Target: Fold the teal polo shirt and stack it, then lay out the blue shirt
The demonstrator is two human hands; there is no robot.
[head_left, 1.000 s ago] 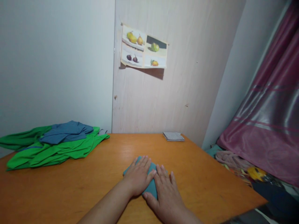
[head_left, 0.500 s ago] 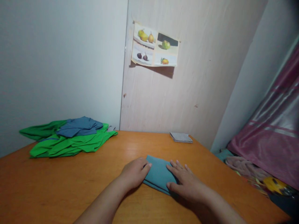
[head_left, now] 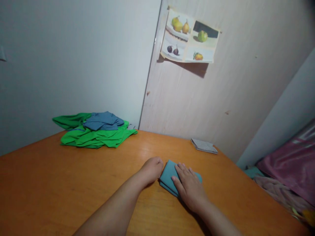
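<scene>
A folded teal cloth (head_left: pixel 168 174) lies on the orange wooden table, its layers showing along the near edge. My right hand (head_left: pixel 190 185) rests flat on top of it, fingers stretched out toward the far side. At the cloth's left edge is my left hand (head_left: pixel 153 169), closed with the fingers curled in. Whether those fingers pinch anything is hidden from view.
At the back left of the table (head_left: pixel 73 183) is a loose heap of green clothing (head_left: pixel 98 139) with a blue-grey garment (head_left: pixel 104 120) on top. A folded checked cloth (head_left: pixel 204 146) lies at the back right. Pink fabric (head_left: pixel 290 167) hangs beyond the right edge.
The view has shifted, so everything sits differently in frame. My right hand has slid further over the teal cloth. My left thumb has left the cloth's top, and that hand has curled closed beside it.
</scene>
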